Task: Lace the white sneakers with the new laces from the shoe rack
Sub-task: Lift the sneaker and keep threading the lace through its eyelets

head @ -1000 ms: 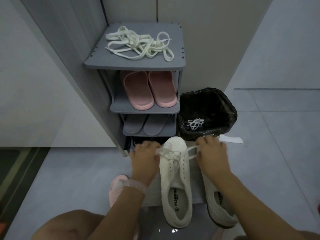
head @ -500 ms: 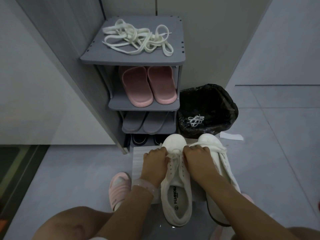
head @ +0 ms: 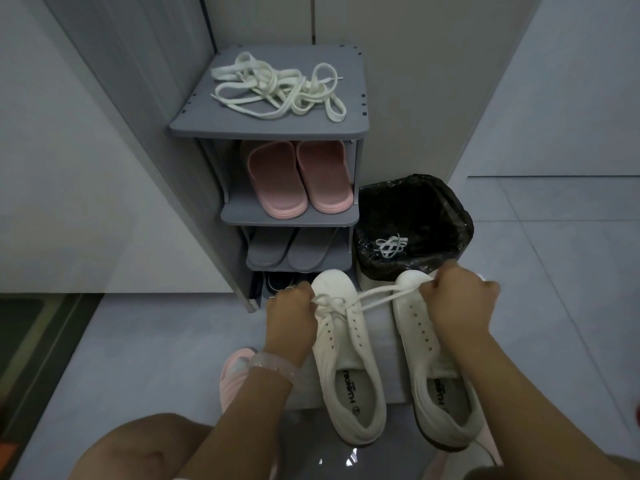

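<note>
Two white canvas-cloth sneakers (head: 349, 355) look matt; flat woven cream laces (head: 277, 88) lie on a smooth grey plastic rack (head: 270, 128). Crinkled glossy black plastic bin liner (head: 412, 216); rubbery matt pink slippers (head: 298, 178).

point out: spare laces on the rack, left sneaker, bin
spare laces (head: 277, 90), head view, middle of the tangle on the top shelf
left sneaker (head: 346, 355), head view, tongue below the eyelets
bin (head: 446, 206), head view, black liner at the right rim

Dark shoes (head: 277, 284) on lowest shelf mostly hidden.
</note>
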Available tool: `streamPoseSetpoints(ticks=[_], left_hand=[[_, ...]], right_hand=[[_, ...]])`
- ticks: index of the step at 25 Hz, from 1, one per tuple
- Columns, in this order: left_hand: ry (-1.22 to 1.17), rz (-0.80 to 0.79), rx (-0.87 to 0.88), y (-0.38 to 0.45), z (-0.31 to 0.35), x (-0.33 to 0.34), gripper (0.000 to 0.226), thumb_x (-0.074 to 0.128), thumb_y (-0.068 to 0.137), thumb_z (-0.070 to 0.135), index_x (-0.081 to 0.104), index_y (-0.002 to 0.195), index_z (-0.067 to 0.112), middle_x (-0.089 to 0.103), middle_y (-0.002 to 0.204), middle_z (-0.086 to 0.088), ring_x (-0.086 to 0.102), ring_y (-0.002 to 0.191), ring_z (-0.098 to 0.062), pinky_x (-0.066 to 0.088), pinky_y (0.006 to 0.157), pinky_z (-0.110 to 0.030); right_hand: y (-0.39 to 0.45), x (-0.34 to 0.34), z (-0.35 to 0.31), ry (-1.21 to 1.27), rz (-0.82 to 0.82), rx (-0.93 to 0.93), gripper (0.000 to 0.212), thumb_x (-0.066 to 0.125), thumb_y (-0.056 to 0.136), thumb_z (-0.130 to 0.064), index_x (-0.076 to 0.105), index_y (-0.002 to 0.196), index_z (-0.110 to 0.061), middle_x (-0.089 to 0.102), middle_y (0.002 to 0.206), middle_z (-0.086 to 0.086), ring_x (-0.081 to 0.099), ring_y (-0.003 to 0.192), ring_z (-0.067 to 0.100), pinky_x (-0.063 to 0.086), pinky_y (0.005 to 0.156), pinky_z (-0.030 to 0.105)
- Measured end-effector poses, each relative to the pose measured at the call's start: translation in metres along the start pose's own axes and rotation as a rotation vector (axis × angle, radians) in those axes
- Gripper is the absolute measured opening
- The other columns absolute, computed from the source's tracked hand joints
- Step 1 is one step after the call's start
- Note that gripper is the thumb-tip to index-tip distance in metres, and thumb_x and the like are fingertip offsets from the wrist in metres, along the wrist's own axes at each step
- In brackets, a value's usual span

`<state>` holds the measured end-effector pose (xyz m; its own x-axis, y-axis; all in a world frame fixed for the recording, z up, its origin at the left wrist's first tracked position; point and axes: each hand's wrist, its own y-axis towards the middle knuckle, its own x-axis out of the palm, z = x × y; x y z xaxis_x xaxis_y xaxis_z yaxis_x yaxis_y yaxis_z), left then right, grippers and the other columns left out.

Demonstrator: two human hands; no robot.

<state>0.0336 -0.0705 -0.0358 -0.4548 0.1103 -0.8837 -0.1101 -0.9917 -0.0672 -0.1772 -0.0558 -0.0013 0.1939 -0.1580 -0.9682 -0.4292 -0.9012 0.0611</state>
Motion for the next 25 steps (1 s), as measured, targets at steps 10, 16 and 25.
streamPoseSetpoints(ticks=[10,16,25], left_hand=[[-0.101,0.008,-0.046,0.000,0.007,0.005,0.010,0.045,0.091,0.007,0.054,0.094,0.003,0.060,0.093,-0.012,0.057,0.086,-0.026,0.037,0.065,-0.028],[-0.154,0.002,0.006,0.000,0.012,0.008,0.009,0.048,0.091,0.008,0.055,0.093,0.003,0.060,0.090,-0.012,0.056,0.087,-0.025,0.036,0.066,-0.028],[-0.514,0.428,-0.025,0.010,0.037,-0.068,0.009,0.050,0.092,0.006,0.059,0.090,0.004,0.060,0.075,-0.009,0.055,0.070,-0.020,0.043,0.067,-0.031]], right_hand=[[0.013,-0.048,-0.011,0.518,0.398,0.017,0.015,0.046,0.091,-0.010,0.052,0.100,-0.001,0.054,0.074,0.010,0.051,0.067,0.030,0.038,0.072,0.038],[-0.035,0.020,-0.034,0.149,-0.669,-0.391,0.049,0.047,0.094,-0.035,0.032,0.139,-0.023,0.062,0.113,0.010,0.058,0.107,0.026,0.043,0.086,0.031],[-0.043,0.025,-0.035,0.129,-0.795,-0.341,0.063,0.043,0.095,-0.033,0.013,0.148,-0.018,0.060,0.113,0.015,0.059,0.104,0.028,0.045,0.088,0.035]])
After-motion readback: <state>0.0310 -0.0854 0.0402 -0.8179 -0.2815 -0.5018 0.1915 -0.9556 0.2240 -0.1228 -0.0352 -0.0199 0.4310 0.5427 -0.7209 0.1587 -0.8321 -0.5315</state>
